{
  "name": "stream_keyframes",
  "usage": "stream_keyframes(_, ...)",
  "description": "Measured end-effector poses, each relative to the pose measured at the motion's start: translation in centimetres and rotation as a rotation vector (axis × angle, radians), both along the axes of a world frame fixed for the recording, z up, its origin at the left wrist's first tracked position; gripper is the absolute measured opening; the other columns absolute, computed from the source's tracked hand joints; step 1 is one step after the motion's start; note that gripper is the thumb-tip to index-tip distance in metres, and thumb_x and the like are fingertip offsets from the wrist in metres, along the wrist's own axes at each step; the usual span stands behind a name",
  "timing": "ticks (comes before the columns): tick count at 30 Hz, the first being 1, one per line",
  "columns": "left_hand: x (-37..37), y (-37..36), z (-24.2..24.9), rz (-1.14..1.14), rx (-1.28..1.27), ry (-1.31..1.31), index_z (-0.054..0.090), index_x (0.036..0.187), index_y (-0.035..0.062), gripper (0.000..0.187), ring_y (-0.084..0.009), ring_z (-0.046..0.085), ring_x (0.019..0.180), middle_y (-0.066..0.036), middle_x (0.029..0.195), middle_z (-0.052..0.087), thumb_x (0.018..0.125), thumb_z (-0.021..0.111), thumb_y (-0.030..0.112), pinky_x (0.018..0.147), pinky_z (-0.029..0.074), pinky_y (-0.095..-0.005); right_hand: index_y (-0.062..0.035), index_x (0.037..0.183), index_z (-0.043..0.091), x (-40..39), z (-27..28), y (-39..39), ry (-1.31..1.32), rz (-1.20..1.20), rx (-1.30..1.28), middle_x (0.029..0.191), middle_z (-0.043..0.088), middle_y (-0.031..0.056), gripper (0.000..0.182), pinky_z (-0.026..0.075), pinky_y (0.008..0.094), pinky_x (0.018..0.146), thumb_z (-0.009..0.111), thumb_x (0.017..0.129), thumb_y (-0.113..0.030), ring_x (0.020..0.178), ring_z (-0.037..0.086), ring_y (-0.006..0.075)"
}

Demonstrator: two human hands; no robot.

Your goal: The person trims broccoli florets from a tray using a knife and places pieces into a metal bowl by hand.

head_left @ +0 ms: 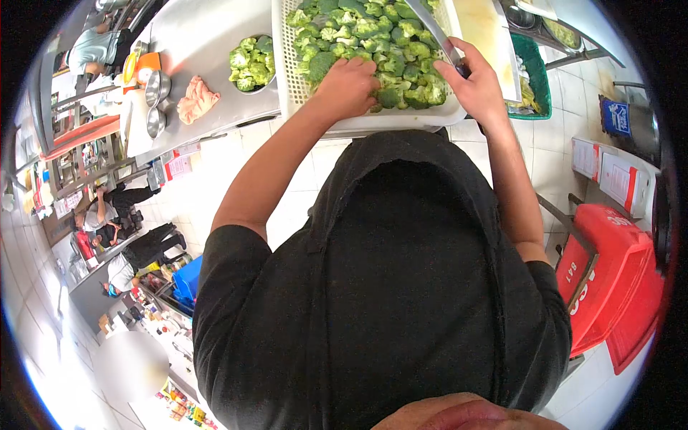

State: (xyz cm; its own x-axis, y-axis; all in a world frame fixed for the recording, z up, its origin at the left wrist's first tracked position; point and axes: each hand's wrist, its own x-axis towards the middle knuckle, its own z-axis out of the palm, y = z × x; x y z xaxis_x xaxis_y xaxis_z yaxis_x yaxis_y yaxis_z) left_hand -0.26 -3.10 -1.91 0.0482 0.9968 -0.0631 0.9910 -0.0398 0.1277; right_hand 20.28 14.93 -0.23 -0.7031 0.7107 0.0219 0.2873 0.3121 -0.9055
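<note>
Cut broccoli florets [408,61] fill a white perforated crate [287,89] in front of me. My left hand [349,87] rests in the broccoli near the crate's near left part, its fingers bent down among the florets, so what they hold, if anything, is hidden. At the crate's right edge my right hand [474,82] grips a knife by its dark handle. The knife's blade [432,29] points up and to the left over the florets. Left of the crate sits a round metal bowl of broccoli [251,64].
The steel table [193,43] holds a pinkish cloth [198,100] and metal bowls [156,89]. A cutting board [489,43] lies right of the crate, beside a green basket [534,75]. Red bins [609,265] stand at the right. Several people are at the left.
</note>
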Motion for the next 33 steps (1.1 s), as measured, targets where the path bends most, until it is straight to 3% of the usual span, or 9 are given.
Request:
stream_keyframes(4,-0.9,0.7,-1.0,0.018,-0.034,0.047,0.071,0.085,0.0111,0.016,-0.0294,0.060,0.098,-0.008,0.090,0.059,0.074,0.075,0.022,0.083,0.049,-0.0463,-0.0063,0.127,0.061,0.0,0.4,-0.3,0.015,-0.006,-0.028,0.071,0.060,0.0022,0.048,0.045,0.0270,0.059,0.076,0.086,-0.027,0.063,0.052,0.0092)
stream_keyframes(7,-2.4,0.8,-1.0,0.113,0.018,-0.138,0.072,0.088,0.0087,0.012,-0.0273,0.062,0.093,-0.009,0.091,0.062,0.079,0.073,0.016,0.082,0.051,-0.0418,-0.0068,0.127,0.061,0.5,0.1,-0.1,0.064,-0.017,-0.072,0.070,0.059,0.0011,0.047,0.044,0.0261,0.058,0.076,0.087,-0.027,0.062,0.052,0.0087)
stream_keyframes(11,-3.4,-0.2,-0.7,0.363,0.191,-0.723,0.072,0.098,0.0026,0.010,-0.0168,0.063,0.092,-0.006,0.097,0.066,0.091,0.065,0.005,0.085,0.050,-0.0281,-0.0052,0.126,0.062,1.2,0.0,-0.3,0.174,-0.033,-0.354,0.068,0.056,-0.0012,0.043,0.037,0.0226,0.050,0.073,0.091,-0.027,0.055,0.047,0.0053)
stream_keyframes(15,-2.0,-0.8,-0.6,0.581,0.285,-1.037,0.070,0.103,0.0039,0.011,-0.0133,0.062,0.091,-0.002,0.103,0.068,0.095,0.064,0.008,0.085,0.051,-0.0289,-0.0025,0.128,0.059,1.2,1.2,-1.1,0.261,0.070,-0.745,0.068,0.051,-0.0041,0.036,0.028,0.0211,0.042,0.065,0.097,-0.020,0.046,0.038,0.0029)
stream_keyframes(18,-0.4,-0.7,-0.8,0.743,0.288,-1.366,0.069,0.099,0.0015,0.010,-0.0144,0.064,0.086,-0.005,0.096,0.069,0.095,0.062,0.008,0.081,0.052,-0.0296,-0.0028,0.129,0.060,0.2,1.4,-1.7,0.216,0.136,-0.729,0.067,0.053,-0.0041,0.043,0.030,0.0214,0.043,0.070,0.094,-0.025,0.046,0.041,0.0036)
stream_keyframes(21,1.5,-0.3,-0.5,0.662,0.278,-1.751,0.068,0.099,0.0008,0.010,-0.0151,0.064,0.084,-0.007,0.093,0.070,0.096,0.060,0.008,0.080,0.054,-0.0308,-0.0016,0.131,0.058,-1.4,1.2,-2.7,0.136,0.175,-0.580,0.069,0.056,-0.0028,0.051,0.033,0.0231,0.043,0.075,0.089,-0.024,0.048,0.043,0.0045)
stream_keyframes(25,2.3,0.0,-1.3,0.680,0.142,-1.738,0.067,0.103,0.0016,0.012,-0.0176,0.066,0.091,-0.007,0.098,0.069,0.098,0.057,0.008,0.081,0.054,-0.0324,-0.0010,0.132,0.057,-2.7,0.3,-2.6,0.132,0.214,-0.547,0.070,0.059,-0.0013,0.056,0.034,0.0238,0.044,0.078,0.085,-0.023,0.050,0.046,0.0055)
stream_keyframes(31,1.5,0.0,-1.8,0.606,-0.002,-1.154,0.068,0.104,0.0009,0.017,-0.0126,0.064,0.083,-0.005,0.096,0.068,0.092,0.069,0.013,0.075,0.053,-0.0300,-0.0047,0.133,0.056,-1.4,0.1,0.2,0.236,0.132,-0.696,0.082,0.062,0.0038,0.039,0.034,0.0204,0.044,0.064,0.095,-0.012,0.051,0.045,0.0042)
stream_keyframes(33,1.6,0.6,-2.1,0.512,0.105,-0.946,0.068,0.106,0.0021,0.021,-0.0136,0.064,0.080,-0.006,0.095,0.066,0.089,0.072,0.014,0.073,0.053,-0.0299,-0.0047,0.132,0.057,-1.1,0.4,0.2,0.257,0.069,-0.745,0.081,0.061,0.0032,0.039,0.034,0.0207,0.044,0.064,0.095,-0.013,0.050,0.045,0.0045)
